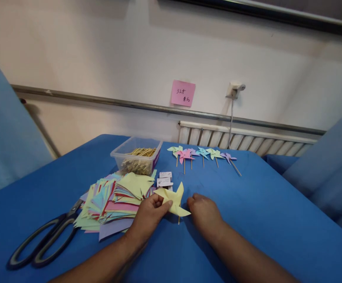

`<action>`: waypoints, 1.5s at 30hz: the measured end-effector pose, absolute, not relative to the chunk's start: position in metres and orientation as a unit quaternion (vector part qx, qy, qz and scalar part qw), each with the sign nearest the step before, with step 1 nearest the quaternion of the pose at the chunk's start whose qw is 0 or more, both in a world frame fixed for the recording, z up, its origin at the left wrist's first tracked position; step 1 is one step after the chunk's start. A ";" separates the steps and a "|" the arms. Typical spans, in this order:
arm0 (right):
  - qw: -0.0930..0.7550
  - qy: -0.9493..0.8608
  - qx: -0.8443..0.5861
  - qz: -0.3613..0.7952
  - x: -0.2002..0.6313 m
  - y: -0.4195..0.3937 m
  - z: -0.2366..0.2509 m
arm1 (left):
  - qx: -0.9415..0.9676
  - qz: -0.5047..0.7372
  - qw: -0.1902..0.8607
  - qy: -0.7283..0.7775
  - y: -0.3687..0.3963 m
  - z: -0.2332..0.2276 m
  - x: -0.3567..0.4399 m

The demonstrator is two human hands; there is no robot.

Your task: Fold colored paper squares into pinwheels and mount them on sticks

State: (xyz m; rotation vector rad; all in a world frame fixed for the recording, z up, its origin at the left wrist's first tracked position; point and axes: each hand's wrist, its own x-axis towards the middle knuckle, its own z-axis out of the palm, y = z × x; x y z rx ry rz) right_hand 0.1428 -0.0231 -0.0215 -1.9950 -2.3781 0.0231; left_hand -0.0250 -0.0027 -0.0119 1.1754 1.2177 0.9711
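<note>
My left hand (149, 212) pinches a yellow paper pinwheel (175, 199) above the blue table, thumb on its front. A thin stick (179, 220) shows below the pinwheel's blades. Just right of it, my right hand (205, 214) is closed with its fingers curled in, apart from the blades; whatever it may hold is hidden. Beside my left hand lies a large fanned pile of coloured paper pieces (109, 208). Several small white boxes (164, 181) stand behind the pinwheel.
A clear plastic box (135, 157) of thin sticks (143, 152) stands behind the paper. Scissors (45, 239) lie at the left. Several pinwheels on sticks (203, 152) lie at the table's far side. A radiator (244, 140) and a metal rail (124, 105) run along the wall.
</note>
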 end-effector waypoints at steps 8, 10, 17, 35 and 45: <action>0.000 -0.761 -0.649 0.007 0.141 -0.025 -0.017 | 0.509 0.415 0.557 0.508 0.000 -0.016 -0.026; 0.004 -0.757 -0.654 0.011 0.145 -0.023 -0.018 | 0.510 0.419 0.559 0.503 0.000 -0.016 -0.026; 0.000 -0.769 -0.639 0.013 0.152 -0.020 -0.020 | 0.512 0.416 0.556 0.504 0.000 -0.017 -0.026; 0.031 -0.756 -0.654 0.000 0.152 -0.023 -0.031 | 0.514 0.411 0.553 0.511 -0.003 -0.013 -0.026; 0.039 -0.741 -0.670 -0.009 0.150 -0.024 -0.031 | 0.513 0.408 0.562 0.505 -0.002 -0.015 -0.027</action>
